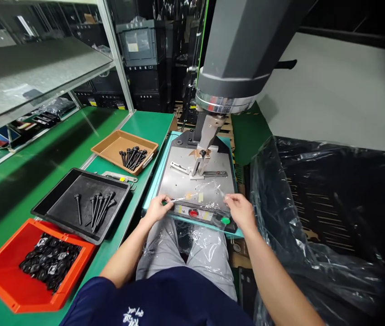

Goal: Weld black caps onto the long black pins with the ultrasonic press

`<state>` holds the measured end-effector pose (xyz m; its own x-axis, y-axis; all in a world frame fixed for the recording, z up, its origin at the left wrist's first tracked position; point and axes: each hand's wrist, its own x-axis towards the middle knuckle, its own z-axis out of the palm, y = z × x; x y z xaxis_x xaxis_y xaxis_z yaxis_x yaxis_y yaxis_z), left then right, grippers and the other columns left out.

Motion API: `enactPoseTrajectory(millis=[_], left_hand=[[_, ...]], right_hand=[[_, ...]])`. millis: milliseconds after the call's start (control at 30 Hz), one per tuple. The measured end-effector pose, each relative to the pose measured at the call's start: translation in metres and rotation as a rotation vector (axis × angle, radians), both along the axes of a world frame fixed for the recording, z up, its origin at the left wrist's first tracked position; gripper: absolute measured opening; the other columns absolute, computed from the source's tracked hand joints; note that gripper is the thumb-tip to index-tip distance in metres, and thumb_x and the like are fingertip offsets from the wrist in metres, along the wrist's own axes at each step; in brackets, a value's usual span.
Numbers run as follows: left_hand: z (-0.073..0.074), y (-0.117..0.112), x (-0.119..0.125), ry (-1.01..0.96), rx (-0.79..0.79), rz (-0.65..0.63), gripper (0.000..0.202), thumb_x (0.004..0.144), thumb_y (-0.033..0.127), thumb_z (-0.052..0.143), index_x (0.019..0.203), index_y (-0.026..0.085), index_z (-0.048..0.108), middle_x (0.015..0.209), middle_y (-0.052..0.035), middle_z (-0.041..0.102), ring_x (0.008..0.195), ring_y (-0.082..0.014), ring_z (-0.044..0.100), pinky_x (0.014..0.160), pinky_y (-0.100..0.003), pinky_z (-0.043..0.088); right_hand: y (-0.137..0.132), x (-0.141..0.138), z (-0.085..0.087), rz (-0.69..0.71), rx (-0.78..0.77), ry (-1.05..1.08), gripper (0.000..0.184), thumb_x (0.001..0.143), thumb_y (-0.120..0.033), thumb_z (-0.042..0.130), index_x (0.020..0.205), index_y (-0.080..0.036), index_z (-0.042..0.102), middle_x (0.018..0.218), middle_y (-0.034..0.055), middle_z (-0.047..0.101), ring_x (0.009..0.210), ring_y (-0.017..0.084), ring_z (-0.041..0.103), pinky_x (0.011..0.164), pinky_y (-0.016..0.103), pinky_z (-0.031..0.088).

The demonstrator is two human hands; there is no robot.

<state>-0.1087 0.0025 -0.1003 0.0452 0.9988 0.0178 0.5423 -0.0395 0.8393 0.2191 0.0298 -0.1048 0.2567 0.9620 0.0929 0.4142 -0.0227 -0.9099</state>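
Observation:
A clear plastic bag (213,205) is stretched between my two hands, its top edge in front of the machine's metal plate (172,190) and its see-through film hanging over my lap. My left hand (159,208) pinches the bag's left edge. On the other side my right hand (242,209) is closed on its right edge. Behind the film, a red button (193,213) and a green button (225,220) show on the front panel. Farther back, a metal fixture (199,165) stands on the plate under the machine's grey head (236,54).
To the left, a brown tray (111,147) and a black tray (66,199) hold black screw-like parts. An orange bin (5,262) contains many small black parts. On the right is a large container lined with clear plastic (267,181). Stacked crates (141,45) stand behind.

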Motion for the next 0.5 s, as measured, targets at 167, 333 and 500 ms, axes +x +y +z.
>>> enactPoseTrajectory(millis=[167,333,500], left_hand=[[0.050,0.040,-0.019,-0.307,-0.076,-0.133,0.028,0.075,0.042,0.073,0.078,0.017,0.061,0.068,0.0018,0.060,0.060,-0.0114,0.053,0.057,-0.024,0.040],[0.091,0.098,-0.019,-0.360,-0.010,-0.102,0.036,0.066,0.041,0.081,0.086,0.015,0.066,0.067,0.0018,0.061,0.059,-0.0105,0.053,0.058,-0.023,0.039],[0.103,0.156,-0.010,-0.407,0.010,-0.045,0.036,0.065,0.042,0.081,0.085,0.014,0.069,0.069,-0.0007,0.066,0.056,-0.0098,0.050,0.055,-0.024,0.037]], right_hand=[[0.026,-0.007,0.058,-0.006,0.017,0.272,0.055,0.068,-0.066,0.074,0.088,-0.019,0.055,0.102,0.0091,0.065,0.066,0.020,0.070,0.042,0.023,0.050],[0.079,-0.013,0.089,-0.061,0.076,0.296,0.052,0.064,-0.059,0.079,0.086,-0.019,0.053,0.089,0.0044,0.061,0.054,0.017,0.067,0.033,0.019,0.041],[0.139,-0.014,0.096,-0.126,0.080,0.362,0.042,0.064,-0.039,0.080,0.090,-0.018,0.056,0.089,0.0042,0.062,0.059,0.016,0.065,0.034,0.017,0.033]])
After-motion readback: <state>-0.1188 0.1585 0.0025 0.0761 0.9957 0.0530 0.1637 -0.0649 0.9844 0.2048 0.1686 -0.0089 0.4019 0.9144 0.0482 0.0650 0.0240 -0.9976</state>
